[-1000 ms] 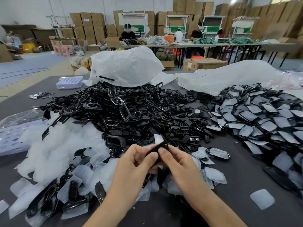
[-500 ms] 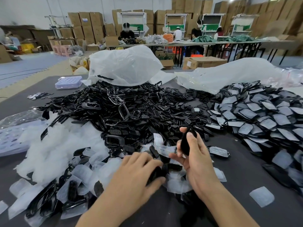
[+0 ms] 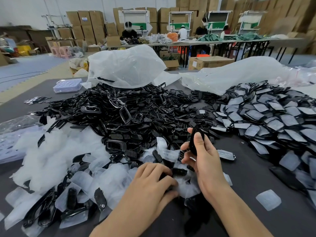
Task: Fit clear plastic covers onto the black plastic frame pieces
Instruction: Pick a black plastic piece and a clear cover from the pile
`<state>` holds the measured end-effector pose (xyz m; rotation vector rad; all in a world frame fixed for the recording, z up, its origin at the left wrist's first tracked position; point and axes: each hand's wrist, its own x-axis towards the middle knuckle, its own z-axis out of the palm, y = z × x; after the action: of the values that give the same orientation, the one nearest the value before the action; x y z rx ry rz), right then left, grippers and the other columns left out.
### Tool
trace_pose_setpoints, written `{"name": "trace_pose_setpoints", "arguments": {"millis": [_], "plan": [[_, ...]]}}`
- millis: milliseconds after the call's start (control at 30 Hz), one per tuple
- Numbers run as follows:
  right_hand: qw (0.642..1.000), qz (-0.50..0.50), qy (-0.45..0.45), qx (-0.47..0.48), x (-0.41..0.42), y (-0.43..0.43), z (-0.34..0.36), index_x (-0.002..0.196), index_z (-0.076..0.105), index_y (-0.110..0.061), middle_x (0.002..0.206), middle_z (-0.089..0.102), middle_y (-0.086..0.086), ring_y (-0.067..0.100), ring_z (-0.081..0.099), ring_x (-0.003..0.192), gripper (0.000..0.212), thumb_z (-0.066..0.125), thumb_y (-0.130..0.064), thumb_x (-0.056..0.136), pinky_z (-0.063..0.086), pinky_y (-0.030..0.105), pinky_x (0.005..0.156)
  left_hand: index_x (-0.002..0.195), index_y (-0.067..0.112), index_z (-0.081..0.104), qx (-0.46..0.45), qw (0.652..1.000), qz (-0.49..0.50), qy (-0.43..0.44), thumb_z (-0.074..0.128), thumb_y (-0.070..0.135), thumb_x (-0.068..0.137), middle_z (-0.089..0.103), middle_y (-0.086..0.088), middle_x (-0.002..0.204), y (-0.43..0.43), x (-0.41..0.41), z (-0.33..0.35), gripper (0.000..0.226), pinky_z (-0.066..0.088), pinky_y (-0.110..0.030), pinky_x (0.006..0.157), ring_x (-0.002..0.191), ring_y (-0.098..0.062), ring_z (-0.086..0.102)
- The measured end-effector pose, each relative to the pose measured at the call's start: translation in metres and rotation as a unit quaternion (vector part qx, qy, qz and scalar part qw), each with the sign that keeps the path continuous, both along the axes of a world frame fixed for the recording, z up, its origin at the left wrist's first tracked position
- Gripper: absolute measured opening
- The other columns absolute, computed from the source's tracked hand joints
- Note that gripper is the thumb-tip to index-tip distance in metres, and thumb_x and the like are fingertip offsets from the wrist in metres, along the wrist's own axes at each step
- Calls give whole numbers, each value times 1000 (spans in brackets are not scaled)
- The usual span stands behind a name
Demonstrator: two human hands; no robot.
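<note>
Selection step, ahead of fitting. The right hand (image 3: pixel 205 161) held a black oval plastic frame piece (image 3: pixel 192 142) upright, its fingers (image 3: pixel 185 147) curled narrowly round one edge and the thumb laid along the face; no cover could be seen on the piece. The left hand (image 3: pixel 150 183) lay palm-down just below and left of those fingers, its own fingers bent into the heap of clear plastic covers (image 3: pixel 109 178), with a small black plastic part (image 3: pixel 179 171) at their tips; whether that part was pinched or merely touched could not be told. Beyond the right fingertips lay the loose pile of uncovered black frame pieces (image 3: pixel 130 113); well to their right, the spread of covered pieces (image 3: pixel 273 120). Judged next move: draw one cover free of the heap, bring it to the held piece, align the outlines and press it home.
</note>
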<state>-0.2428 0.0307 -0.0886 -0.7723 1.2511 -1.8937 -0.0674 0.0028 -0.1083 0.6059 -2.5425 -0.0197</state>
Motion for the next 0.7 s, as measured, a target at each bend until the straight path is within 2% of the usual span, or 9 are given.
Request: {"name": "trace_pose_setpoints", "arguments": {"millis": [100,167,267,333,400,500,600,700], "plan": [[1000,18,-13,-2,0,2,4,108,75,-29,74,70,3,15,61,59,27,51,-41,100,55,25,58,98,28,71,11,999,22,32,49,41,99,63,16,99,-2,1,3,25,40,-28,94,97,-10,59],[998,61,-14,-2,0,3,6,105,76,-31,79,72,6,20,70,73,30,54,-46,93,57,27,67,99,28,68,36,996,53,57,42,40,103,63,19,95,-3,4,8,29,39,-27,92,92,-8,59],[988,151,-14,3,3,5,7,108,76,-33,88,76,9,26,73,98,31,53,-47,93,60,31,81,94,40,60,143,975,104,131,33,48,104,61,20,84,-3,9,15,30,38,-20,84,85,-3,55],[979,204,-30,0,6,5,6,113,76,-29,92,76,9,25,71,104,32,53,-44,96,59,39,92,89,42,57,187,961,124,163,29,54,103,62,18,83,-5,11,16,34,41,-20,77,83,-7,58],[972,229,-46,-1,7,5,5,117,74,-26,97,76,10,24,71,103,32,53,-42,99,58,42,92,96,44,59,197,956,133,173,30,57,102,64,21,84,-7,12,18,32,44,-22,73,84,-5,60],[972,227,-66,9,5,5,5,117,74,-25,104,76,12,28,72,108,32,53,-42,99,59,41,85,106,46,65,203,952,141,182,40,54,96,63,34,97,-8,12,19,28,45,-15,74,92,7,58],[972,216,-89,14,4,4,5,115,76,-24,109,76,15,28,71,111,31,54,-40,98,60,37,82,107,49,64,239,940,125,211,55,35,99,63,36,104,-7,11,22,19,45,-10,79,99,12,60],[971,216,-98,16,5,4,4,115,76,-21,106,77,16,27,73,107,30,55,-36,99,60,34,81,105,50,63,286,919,108,250,61,21,98,66,31,103,-6,10,26,31,43,-5,82,100,6,62]]}}
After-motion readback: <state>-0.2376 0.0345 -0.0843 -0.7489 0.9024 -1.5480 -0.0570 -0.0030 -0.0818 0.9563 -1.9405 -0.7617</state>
